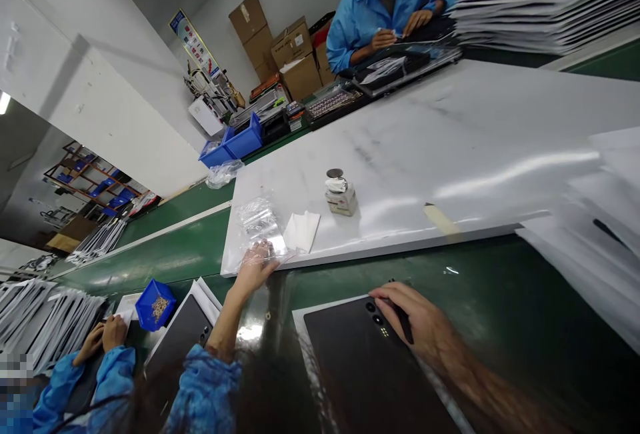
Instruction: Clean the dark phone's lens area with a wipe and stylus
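In front of me a dark tablet back (360, 361) with round camera lenses near its upper right corner lies on a white sheet. My right hand (417, 321) rests at that corner, its fingertips beside the lenses. A slim dark thing shows between its thumb and fingers, too much covered to name. My left hand is out of view. From the lower left, an arm in a blue sleeve, seemingly a co-worker's, reaches over with its hand (255, 264) on some clear plastic film (260, 221). A folded white cloth (303, 231) lies beside the film.
On the raised white board (400, 147) stands a small square bottle (341, 199) with a metal lid. Stacked white sheets (590, 241) jut in at right. A blue tray (155, 305) of small parts sits left. Co-workers (390, 21) work across and at left.
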`<state>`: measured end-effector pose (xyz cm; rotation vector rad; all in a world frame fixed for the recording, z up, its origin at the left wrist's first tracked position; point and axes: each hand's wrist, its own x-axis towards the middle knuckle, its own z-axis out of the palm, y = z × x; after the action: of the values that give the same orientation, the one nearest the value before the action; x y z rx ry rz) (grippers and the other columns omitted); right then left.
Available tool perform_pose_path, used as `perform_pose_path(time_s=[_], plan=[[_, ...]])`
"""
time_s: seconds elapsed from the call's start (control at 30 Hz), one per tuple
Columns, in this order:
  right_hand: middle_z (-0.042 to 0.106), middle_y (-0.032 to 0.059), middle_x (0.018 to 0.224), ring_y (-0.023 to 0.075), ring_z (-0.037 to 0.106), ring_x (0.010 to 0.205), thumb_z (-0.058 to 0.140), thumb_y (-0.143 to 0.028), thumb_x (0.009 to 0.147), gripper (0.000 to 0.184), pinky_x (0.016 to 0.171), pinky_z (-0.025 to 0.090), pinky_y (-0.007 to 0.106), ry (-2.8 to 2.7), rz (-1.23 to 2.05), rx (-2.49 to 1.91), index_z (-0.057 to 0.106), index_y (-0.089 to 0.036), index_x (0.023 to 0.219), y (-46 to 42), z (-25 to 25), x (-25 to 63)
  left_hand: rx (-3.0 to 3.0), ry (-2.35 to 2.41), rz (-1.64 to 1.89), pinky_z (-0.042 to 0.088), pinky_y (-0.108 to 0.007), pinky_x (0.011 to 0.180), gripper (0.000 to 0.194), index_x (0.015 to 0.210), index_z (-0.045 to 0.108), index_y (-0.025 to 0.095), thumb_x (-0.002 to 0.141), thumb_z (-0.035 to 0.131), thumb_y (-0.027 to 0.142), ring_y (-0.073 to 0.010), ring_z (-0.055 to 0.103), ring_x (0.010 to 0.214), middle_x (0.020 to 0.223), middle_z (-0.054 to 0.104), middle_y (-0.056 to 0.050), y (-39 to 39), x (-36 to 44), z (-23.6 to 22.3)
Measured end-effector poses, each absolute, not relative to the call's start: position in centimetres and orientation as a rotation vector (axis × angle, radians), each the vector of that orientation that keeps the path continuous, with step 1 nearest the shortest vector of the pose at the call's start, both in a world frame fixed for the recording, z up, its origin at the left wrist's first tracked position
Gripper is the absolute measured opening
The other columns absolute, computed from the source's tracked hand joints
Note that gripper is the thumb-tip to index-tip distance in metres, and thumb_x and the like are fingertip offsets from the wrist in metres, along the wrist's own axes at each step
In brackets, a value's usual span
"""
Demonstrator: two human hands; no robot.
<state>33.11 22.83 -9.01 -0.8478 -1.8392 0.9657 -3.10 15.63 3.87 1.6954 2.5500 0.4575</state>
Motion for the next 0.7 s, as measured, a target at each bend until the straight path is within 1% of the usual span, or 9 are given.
perform_pose_path(time_s=[0.03,0.1,0.2,0.27,0.43,0.5,0.57,0.63,0.7], plan=[[0.092,0.008,0.095,0.0347,0.094,0.084,0.065,-0.05,0.119,0.037,0.079,0.078,0.046,-1.84,0.958,-0.846,0.094,-0.035,0.1,22.8,-9.2,33.1,1.69,2.543,0.451,0.065,-0.056,0.126,0.018,0.123,0.094,0.032,0.106,0.09,0.032,-0.0378,0.086,0.153,0.141,0.103,-0.001,15.7,-3.1,3.8],[0.092,0.0078,0.096,0.0336,0.093,0.085,0.065,-0.049,0.12,0.037,0.079,0.078,0.045,-1.842,0.937,-0.844,0.094,-0.034,0.101,22.8,-9.7,33.0,1.695,2.523,0.462,0.064,-0.054,0.124,0.01,0.115,0.092,0.031,0.108,0.089,0.038,-0.0361,0.086,0.148,0.136,0.103,0.001,15.5,-2.9,3.6],[0.091,0.0084,0.096,0.0331,0.093,0.085,0.064,-0.05,0.12,0.039,0.079,0.077,0.045,-1.843,0.906,-0.845,0.093,-0.033,0.101,22.8,-10.5,32.8,1.707,2.492,0.511,0.067,-0.055,0.122,0.016,0.112,0.09,0.027,0.113,0.085,0.042,-0.0388,0.088,0.145,0.134,0.103,-0.002,14.6,-2.8,3.2],[0.091,0.0088,0.095,0.0328,0.092,0.085,0.063,-0.05,0.12,0.04,0.081,0.077,0.045,-1.85,0.901,-0.838,0.093,-0.033,0.101,22.9,-10.8,32.8,1.698,2.482,0.562,0.07,-0.057,0.12,0.02,0.111,0.09,0.027,0.115,0.081,0.044,-0.0396,0.091,0.143,0.13,0.104,-0.002,14.0,-3.0,3.1],[0.092,0.0098,0.098,0.0309,0.092,0.085,0.064,-0.052,0.122,0.041,0.078,0.075,0.04,-1.865,0.901,-0.798,0.092,-0.031,0.102,23.2,-11.1,33.0,1.586,2.532,0.719,0.079,-0.06,0.112,0.027,0.091,0.091,0.035,0.108,0.084,0.055,-0.0403,0.1,0.119,0.102,0.104,0.004,12.8,-4.1,3.3],[0.091,0.0096,0.098,0.0308,0.092,0.084,0.064,-0.053,0.122,0.04,0.077,0.075,0.04,-1.855,0.896,-0.795,0.091,-0.031,0.102,23.3,-11.4,33.0,1.55,2.555,0.797,0.079,-0.062,0.119,0.028,0.092,0.093,0.033,0.109,0.087,0.054,-0.04,0.1,0.124,0.106,0.104,0.0,12.6,-4.3,3.4],[0.091,0.0096,0.097,0.0318,0.092,0.084,0.064,-0.055,0.122,0.041,0.077,0.075,0.041,-1.833,0.888,-0.804,0.091,-0.031,0.102,23.4,-11.6,32.9,1.529,2.553,0.861,0.076,-0.064,0.128,0.027,0.099,0.095,0.028,0.112,0.09,0.051,-0.0367,0.098,0.133,0.117,0.105,-0.006,12.3,-4.2,3.3],[0.091,0.0106,0.1,0.0336,0.092,0.087,0.062,-0.056,0.123,0.041,0.079,0.075,0.043,-1.807,0.889,-0.816,0.09,-0.031,0.106,23.3,-11.6,32.4,1.515,2.535,0.906,0.076,-0.063,0.128,0.029,0.106,0.094,0.022,0.115,0.093,0.05,-0.0323,0.097,0.132,0.123,0.104,-0.009,12.1,-3.9,3.3],[0.091,0.0114,0.104,0.0346,0.093,0.091,0.06,-0.057,0.125,0.043,0.083,0.076,0.045,-1.796,0.908,-0.804,0.09,-0.031,0.111,22.8,-10.9,31.3,1.518,2.516,0.946,0.079,-0.059,0.122,0.03,0.108,0.094,0.021,0.117,0.093,0.049,-0.0296,0.098,0.125,0.122,0.103,-0.009,11.9,-3.6,3.4]])
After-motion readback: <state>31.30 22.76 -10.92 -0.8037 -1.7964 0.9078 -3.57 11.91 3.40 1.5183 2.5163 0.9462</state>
